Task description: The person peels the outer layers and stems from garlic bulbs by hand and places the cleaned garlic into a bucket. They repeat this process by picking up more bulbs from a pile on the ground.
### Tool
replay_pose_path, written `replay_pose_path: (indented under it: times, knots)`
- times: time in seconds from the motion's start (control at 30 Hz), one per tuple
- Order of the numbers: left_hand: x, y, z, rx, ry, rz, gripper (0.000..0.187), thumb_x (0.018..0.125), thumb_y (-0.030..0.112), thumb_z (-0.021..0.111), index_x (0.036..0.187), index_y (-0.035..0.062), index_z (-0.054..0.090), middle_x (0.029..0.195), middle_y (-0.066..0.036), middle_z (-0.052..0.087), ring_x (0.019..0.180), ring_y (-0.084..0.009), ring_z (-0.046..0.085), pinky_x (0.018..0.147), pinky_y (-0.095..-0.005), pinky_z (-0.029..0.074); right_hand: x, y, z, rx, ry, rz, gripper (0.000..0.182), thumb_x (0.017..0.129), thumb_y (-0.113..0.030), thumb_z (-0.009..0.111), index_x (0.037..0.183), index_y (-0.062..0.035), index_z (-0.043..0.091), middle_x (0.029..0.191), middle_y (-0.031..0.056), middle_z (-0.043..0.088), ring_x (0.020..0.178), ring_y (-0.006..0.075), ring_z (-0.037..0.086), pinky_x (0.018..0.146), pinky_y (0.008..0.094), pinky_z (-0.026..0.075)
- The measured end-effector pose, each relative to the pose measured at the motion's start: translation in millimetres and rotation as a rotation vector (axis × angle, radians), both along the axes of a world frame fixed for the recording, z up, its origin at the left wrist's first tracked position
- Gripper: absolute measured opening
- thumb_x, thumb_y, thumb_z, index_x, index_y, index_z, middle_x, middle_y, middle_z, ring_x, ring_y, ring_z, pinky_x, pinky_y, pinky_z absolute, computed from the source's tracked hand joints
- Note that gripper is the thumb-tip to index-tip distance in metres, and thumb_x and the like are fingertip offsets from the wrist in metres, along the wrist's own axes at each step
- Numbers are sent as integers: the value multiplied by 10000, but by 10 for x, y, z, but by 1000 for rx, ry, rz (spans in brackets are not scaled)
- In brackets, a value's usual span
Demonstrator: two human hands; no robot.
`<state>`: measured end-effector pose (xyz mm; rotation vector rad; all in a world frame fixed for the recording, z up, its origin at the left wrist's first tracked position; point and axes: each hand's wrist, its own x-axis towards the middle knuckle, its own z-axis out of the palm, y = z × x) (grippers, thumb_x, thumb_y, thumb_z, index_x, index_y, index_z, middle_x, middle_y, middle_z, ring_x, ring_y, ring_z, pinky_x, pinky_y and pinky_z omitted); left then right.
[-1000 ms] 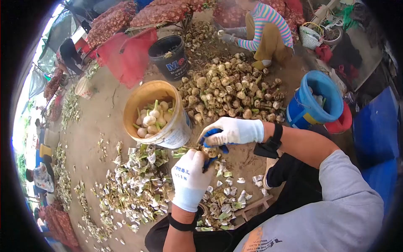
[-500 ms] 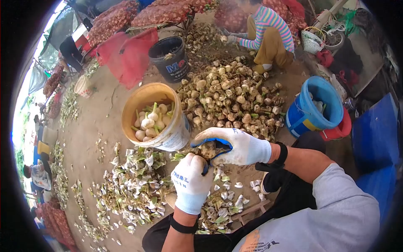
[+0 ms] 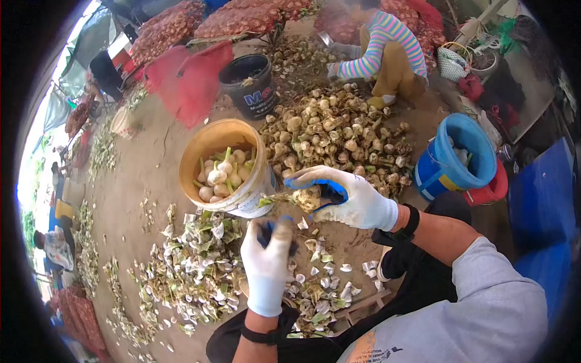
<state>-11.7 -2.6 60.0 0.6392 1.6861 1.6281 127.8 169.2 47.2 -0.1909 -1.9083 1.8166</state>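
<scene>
My right hand (image 3: pixel 348 198), in a white glove with a blue palm, is wrapped round a brownish garlic bulb (image 3: pixel 307 198) whose green-tipped stem points left. My left hand (image 3: pixel 269 245), gloved alike, is below and left of the bulb and apart from it; its fingers are smeared by motion. Peeled white bulbs (image 3: pixel 218 176) fill part of the cream bucket (image 3: pixel 251 196) beyond my hands. Behind them lies a big heap of unpeeled garlic (image 3: pixel 330 130). Peeled skins (image 3: pixel 200 266) are scattered on the ground around and below my left hand.
A blue bucket (image 3: pixel 428 175) stands at the right beside a red basin (image 3: pixel 499 184). A black bucket (image 3: pixel 251 100) is behind the cream one. Beyond the heap crouches a person in a striped top (image 3: pixel 393 45). Red net sacks (image 3: pixel 166 33) of garlic lie at the back.
My left hand has come off the bulb and moved down and left. My right hand has risen slightly with the bulb. The crouching person's hands have shifted.
</scene>
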Motion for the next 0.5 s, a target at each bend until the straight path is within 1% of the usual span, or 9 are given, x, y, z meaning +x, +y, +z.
replay_pose_path:
  times: [0.03, 0.1, 0.13, 0.17, 0.23, 0.27, 0.3, 0.37, 0.5]
  knots:
    - [-39, 14, -16, -2, -197, 6, 374, 999, 344, 766, 1092, 4, 642, 883, -7, 654, 737, -81, 603, 678, -268, 531, 3, -29, 11, -5, 1, 7, 635, 847, 20, 808, 1434, -30, 571, 1444, 107, 598, 1359, 189, 556, 1166, 360, 438]
    - [-86, 59, -212, 66, -354, -28, 443, 992, 365, 772, 1180, -16, 646, 981, -32, 686, 802, -85, 626, 703, -270, 537, 8, -67, 42, 299, -86, 1, 638, 829, 7, 806, 1425, -54, 585, 1479, 141, 572, 1398, 249, 536, 1186, 385, 418]
    - [-88, 63, -257, 75, -310, -11, 437, 993, 351, 772, 1184, -27, 662, 994, -58, 712, 809, -109, 660, 708, -283, 556, -25, -50, -50, 281, -58, 56, 630, 822, -2, 800, 1414, -66, 595, 1489, 162, 560, 1408, 299, 528, 1191, 400, 413]
    - [-99, 41, -268, 75, -310, -10, 437, 993, 351, 772, 1184, -27, 662, 994, -58, 712, 809, -109, 660, 708, -283, 556, -35, -62, -74, 280, -58, 57, 630, 822, -2, 800, 1414, -66, 595, 1489, 162, 560, 1408, 299, 528, 1191, 400, 413]
    - [-97, 38, -137, 45, -325, -43, 380, 1002, 311, 762, 1145, -32, 680, 965, -65, 723, 789, -134, 682, 695, -296, 571, -47, -102, -76, 310, -70, 58, 580, 866, -26, 814, 1402, -86, 601, 1536, 151, 541, 1430, 306, 515, 1162, 427, 434]
    - [-102, 35, -119, 82, -352, -21, 290, 1007, 227, 742, 1116, -37, 691, 932, -72, 726, 769, -153, 695, 680, -307, 582, -40, -110, -40, 356, -74, 9, 551, 871, -34, 813, 1380, -88, 610, 1533, 161, 544, 1415, 319, 529, 1147, 428, 449]
    - [-100, 29, -118, 81, -352, -21, 290, 1007, 227, 742, 1116, -37, 691, 932, -72, 726, 769, -153, 695, 680, -307, 582, -40, -98, -64, 355, -75, 8, 551, 871, -34, 813, 1380, -88, 610, 1533, 161, 544, 1415, 319, 529, 1147, 428, 449]
    - [-98, 21, -118, 122, -403, -27, 220, 1000, 139, 715, 1123, -41, 690, 930, -79, 727, 761, -152, 690, 679, -302, 580, -43, -65, -143, 294, -46, 72, 625, 831, 40, 774, 1417, -73, 589, 1543, 160, 512, 1420, 299, 512, 1141, 403, 474]
    - [-111, 8, -113, 85, -415, -30, 202, 993, 114, 706, 1122, -40, 691, 930, -84, 725, 762, -154, 690, 686, -304, 583, -18, -69, -162, 277, -44, 79, 609, 829, 66, 765, 1398, -67, 591, 1558, 161, 496, 1419, 296, 512, 1116, 397, 502]
